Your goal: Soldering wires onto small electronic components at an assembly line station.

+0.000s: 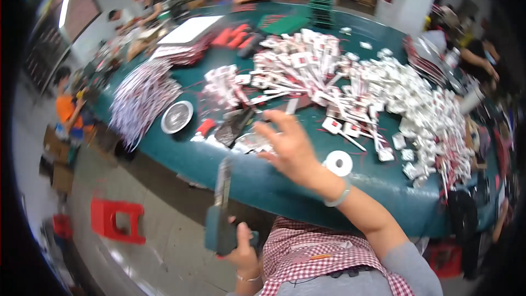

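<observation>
Low at the table's near edge, my left hand (244,255) is wrapped round a dark green hand tool with a long grey metal nozzle (216,227). The nozzle points up toward the tabletop; motion blur hides the tool's exact kind. My right hand (293,151) hovers above the green table (257,178) with fingers spread and nothing visible in it. Just beyond its fingertips lie a clear plastic bag with dark contents (233,126) and a small red piece (205,127). Close to my right wrist lies a white roll (338,163).
Large heaps of white plug-like parts with red wires (405,90) cover the table's middle and right. A bundle of thin wires (143,96) and a white bowl (177,117) are at the left. A red stool (118,220) stands on the floor. Several people work around the table.
</observation>
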`<state>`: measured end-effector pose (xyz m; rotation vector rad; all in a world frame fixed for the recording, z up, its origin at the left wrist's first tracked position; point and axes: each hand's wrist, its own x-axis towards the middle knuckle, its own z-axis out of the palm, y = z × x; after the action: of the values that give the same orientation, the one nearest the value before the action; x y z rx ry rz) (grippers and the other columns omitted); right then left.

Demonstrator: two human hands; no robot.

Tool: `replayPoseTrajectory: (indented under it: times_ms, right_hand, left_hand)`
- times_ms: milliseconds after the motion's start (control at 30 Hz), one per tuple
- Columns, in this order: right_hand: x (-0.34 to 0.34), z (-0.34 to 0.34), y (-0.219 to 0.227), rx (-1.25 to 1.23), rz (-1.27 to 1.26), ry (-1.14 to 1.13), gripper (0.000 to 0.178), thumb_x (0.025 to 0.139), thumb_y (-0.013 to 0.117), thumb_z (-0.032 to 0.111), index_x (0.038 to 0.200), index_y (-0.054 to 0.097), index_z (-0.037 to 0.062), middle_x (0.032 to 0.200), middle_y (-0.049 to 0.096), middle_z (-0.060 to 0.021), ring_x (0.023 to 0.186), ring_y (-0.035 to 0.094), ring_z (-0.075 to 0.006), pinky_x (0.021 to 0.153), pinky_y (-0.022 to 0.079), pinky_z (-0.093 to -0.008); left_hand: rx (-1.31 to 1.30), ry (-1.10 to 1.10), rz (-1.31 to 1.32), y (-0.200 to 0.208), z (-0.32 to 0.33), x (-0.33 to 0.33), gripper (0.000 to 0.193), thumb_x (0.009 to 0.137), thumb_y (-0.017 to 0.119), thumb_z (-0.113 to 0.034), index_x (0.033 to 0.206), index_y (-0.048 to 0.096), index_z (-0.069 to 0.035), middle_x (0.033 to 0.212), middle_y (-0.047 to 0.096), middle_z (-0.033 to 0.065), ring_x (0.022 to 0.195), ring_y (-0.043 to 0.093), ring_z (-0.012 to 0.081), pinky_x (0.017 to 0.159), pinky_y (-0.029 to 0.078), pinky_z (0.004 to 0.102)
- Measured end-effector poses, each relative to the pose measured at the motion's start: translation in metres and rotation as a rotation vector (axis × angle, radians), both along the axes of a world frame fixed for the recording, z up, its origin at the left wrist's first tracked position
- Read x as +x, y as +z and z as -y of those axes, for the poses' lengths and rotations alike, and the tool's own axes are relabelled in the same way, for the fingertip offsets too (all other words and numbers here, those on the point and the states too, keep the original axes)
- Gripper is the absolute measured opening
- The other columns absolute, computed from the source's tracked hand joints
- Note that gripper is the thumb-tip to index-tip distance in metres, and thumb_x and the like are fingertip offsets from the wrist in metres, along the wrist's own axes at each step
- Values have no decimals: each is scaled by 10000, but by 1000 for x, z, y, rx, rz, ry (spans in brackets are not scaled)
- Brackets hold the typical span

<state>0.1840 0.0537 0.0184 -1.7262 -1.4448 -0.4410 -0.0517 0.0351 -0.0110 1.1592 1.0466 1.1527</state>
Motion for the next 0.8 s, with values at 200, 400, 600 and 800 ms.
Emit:
replayPoseTrajectory:
  times_ms: [200, 400, 600, 800]
  right_hand:
    - [29, 47, -26, -11, -82, -130, 346, 781, 699, 16, 1119, 642, 59, 1226, 585, -159, 1132, 569, -357, 947, 486, -442]
    - [116, 134, -50, -38, -134, -589, 239, 803, 676, -20, 1035, 641, 28, 1103, 607, -146, 1039, 584, -353, 886, 493, -434]
    - [145, 226, -63, -125, -257, -773, 228, 796, 709, 6, 1021, 681, 24, 1056, 657, -134, 1025, 610, -342, 887, 495, -416]
    - [117, 264, -51, -231, -441, -399, 439, 718, 799, 40, 1142, 689, 52, 1184, 672, -118, 1121, 606, -303, 968, 478, -395]
  left_hand:
    - [117, 118, 102, -18, -17, 3, 321, 919, 609, 21, 1225, 517, 49, 1202, 625, 142, 606, 497, 122, 523, 397, 262]
    - [102, 2, 69, -23, -12, 15, 347, 916, 631, 12, 1240, 513, 50, 1219, 622, 150, 619, 504, 128, 522, 399, 266]
    - [91, -7, 9, -26, -12, 22, 329, 922, 627, 13, 1231, 532, 67, 1226, 634, 165, 623, 496, 129, 525, 397, 265]
    - [104, -43, -50, -21, -9, 39, 318, 919, 606, 35, 1222, 532, 99, 1227, 646, 173, 615, 475, 124, 525, 389, 257]
